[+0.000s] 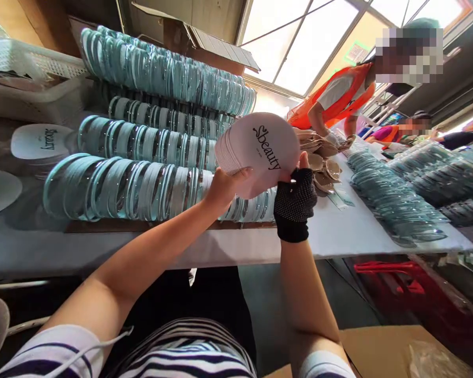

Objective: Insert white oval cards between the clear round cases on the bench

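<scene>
A stack of round white cards point(256, 152) printed "beauty" is held up over the table edge. My left hand point(225, 186), bare, grips the stack from its lower left, fingers curled round the edges. My right hand point(296, 197), in a dark dotted glove, pinches the stack's lower right rim. Just behind the stack lie rows of clear round lids point(134, 186) leaning on edge on the white table point(339, 236).
More lid rows point(169, 73) pile up at the back. Loose "beauty" cards point(41, 140) lie at the left, a white basket point(31, 68) behind them. Beige puffs point(327, 163) and flat lid rows point(394, 205) lie right. A person in an orange vest point(339, 97) works across. A cardboard box point(390, 346) sits below.
</scene>
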### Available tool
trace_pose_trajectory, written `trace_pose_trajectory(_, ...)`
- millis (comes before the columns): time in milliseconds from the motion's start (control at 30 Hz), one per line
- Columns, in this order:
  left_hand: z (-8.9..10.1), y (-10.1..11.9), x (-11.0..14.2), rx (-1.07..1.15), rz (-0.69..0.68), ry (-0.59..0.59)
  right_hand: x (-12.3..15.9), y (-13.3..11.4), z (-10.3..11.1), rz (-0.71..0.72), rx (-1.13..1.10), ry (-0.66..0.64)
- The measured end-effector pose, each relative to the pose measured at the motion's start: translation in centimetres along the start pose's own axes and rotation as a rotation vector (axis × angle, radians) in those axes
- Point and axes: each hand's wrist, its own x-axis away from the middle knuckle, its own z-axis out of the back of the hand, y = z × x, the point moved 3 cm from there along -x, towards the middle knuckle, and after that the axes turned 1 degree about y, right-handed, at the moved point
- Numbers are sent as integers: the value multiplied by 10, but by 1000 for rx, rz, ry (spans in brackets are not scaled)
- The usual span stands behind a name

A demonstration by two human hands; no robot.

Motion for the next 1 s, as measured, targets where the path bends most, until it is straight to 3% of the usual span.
trace_pose_trajectory(100, 1, -3, 7, -68, -19, -28, 4, 5, -2, 90, 26, -56)
trace_pose_trajectory(233, 8, -2, 14, -192, -45, -31, 1, 9, -6, 50, 16, -115)
trace_pose_trajectory(333, 16, 1, 14, -245, -44, 24, 4, -1, 1, 120, 17, -71)
trace_pose_trajectory(467, 22, -1, 13, -154, 20, 119, 15, -20, 1, 235, -20, -28)
trace_pose_trajectory(567, 21, -2, 18, -78, 63, 86, 12, -14, -5, 38, -102, -11)
trace_pose_trajectory(633, 20, 2, 19, -48, 93, 73, 6, 0, 3, -131, -134, 88)
trace_pose_trajectory(700, 18, 11, 14, 16, 87, 73, 6, 13, 27, -232, -126, 269)
trace_pose_trajectory(767, 16, 22, 0, 105, 44, 93, 19, 17, 60, -228, -31, 400)
trace_pose_trajectory(800, 16, 25, -8, 141, 26, 107, 29, 15, 74, -201, 40, 390)
trace_pose_trajectory(867, 15, 28, -27, 191, 26, 142, 56, 6, 90, -145, 170, 211)
trace_pose_trajectory(933, 14, 23, -40, 210, 77, 185, 84, -4, 90, -109, 190, -24)
trace_pose_trajectory(1000, 15, 17, -47, 222, 113, 218, 105, -14, 81, -91, 129, -162)
